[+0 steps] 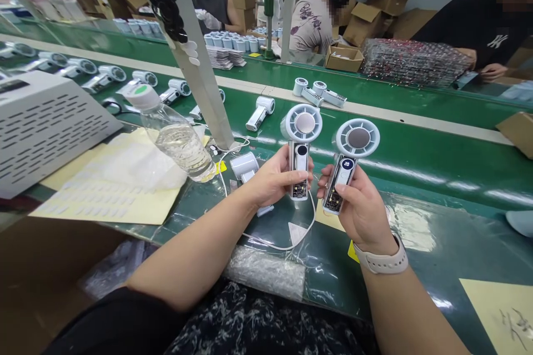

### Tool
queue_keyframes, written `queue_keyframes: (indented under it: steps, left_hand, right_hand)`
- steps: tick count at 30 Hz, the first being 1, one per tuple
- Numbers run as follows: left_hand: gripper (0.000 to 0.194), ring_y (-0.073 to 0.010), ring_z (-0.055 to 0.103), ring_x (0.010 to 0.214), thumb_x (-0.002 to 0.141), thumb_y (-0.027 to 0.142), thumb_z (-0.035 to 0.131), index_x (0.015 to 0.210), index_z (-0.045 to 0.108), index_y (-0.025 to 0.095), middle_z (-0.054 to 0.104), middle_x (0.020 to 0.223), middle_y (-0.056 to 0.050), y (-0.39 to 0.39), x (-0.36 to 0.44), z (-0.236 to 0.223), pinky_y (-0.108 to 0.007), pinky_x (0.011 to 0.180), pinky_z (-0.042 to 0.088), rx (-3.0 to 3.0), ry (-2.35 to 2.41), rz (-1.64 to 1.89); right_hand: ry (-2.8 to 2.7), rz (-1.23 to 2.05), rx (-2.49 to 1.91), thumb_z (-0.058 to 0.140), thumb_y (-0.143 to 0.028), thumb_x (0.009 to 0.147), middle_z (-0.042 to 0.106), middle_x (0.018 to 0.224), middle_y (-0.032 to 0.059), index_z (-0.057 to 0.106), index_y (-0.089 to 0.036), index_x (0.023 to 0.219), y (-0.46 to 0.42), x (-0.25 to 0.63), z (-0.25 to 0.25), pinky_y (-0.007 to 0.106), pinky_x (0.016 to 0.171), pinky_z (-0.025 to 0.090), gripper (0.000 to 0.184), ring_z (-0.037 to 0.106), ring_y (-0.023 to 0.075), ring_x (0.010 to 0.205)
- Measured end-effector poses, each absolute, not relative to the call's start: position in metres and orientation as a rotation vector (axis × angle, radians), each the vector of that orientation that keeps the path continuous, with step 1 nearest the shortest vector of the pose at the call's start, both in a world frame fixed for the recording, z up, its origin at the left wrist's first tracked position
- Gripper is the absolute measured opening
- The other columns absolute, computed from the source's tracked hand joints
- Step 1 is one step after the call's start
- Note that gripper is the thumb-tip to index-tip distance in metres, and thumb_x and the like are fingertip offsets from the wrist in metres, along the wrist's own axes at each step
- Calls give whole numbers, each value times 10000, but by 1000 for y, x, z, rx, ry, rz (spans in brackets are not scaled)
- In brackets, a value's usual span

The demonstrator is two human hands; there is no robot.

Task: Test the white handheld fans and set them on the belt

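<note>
My left hand (272,180) is closed around the handle of a pale blue handheld fan (300,150), held upright with its round grille facing me and its small display dark. In my right hand (364,208) is a second handheld fan (347,163), tilted a little to the right. Its display is lit and reads 20, and my thumb presses on the front of the handle. The two fans are side by side, apart from each other. Another fan (245,165) lies on the bench behind my left wrist, partly hidden, near a white cable (310,227).
A tilted water bottle (179,138) and a vented grey box (54,127) stand at left by a yellow sheet (145,213). More fans (261,113) lie along the green belt (437,144). A metal post (204,83) rises ahead. Several people work across the line.
</note>
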State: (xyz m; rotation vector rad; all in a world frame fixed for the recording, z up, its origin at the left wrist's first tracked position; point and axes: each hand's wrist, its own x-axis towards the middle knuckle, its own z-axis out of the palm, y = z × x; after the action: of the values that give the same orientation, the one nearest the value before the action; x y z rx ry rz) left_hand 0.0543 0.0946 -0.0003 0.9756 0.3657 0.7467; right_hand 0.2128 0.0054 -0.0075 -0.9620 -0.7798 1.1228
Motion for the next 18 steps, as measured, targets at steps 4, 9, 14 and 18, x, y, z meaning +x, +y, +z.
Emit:
queue_keyframes:
  steps: [4, 9, 14, 18]
  left_hand:
    - [526, -140, 630, 780, 686, 201, 831, 1103, 511, 200, 612, 949, -7, 94, 53, -1, -319, 693, 498, 981, 357, 735]
    - [553, -143, 628, 776, 692, 194, 800, 1167, 517, 210, 616, 936, 0, 92, 53, -1, -333, 709, 503, 994, 327, 742]
    - [486, -129, 595, 700, 684, 234, 759, 1098, 507, 191, 607, 878, 9, 94, 57, -1, -319, 640, 488, 946, 438, 788]
    - [443, -119, 575, 657, 681, 249, 725, 1050, 486, 192, 590, 822, 28, 96, 58, 1, -304, 609, 474, 910, 517, 843]
  right_hand:
    - [-777, 1137, -963, 715, -170, 728, 670, 978, 24, 647, -244, 963, 5, 211, -9, 320, 637, 569, 256, 634, 164, 795]
    - [-753, 1135, -982, 705, -175, 714, 668, 969, 26, 641, -241, 956, 5, 210, -9, 323, 633, 562, 258, 636, 168, 792]
    - [-712, 1125, -1022, 683, -271, 768, 656, 919, 27, 621, -232, 964, 7, 209, -10, 316, 574, 557, 209, 622, 161, 721]
    - [-771, 1113, -1067, 672, -326, 808, 631, 851, 4, 585, -245, 980, 8, 209, -10, 305, 513, 528, 209, 593, 150, 636]
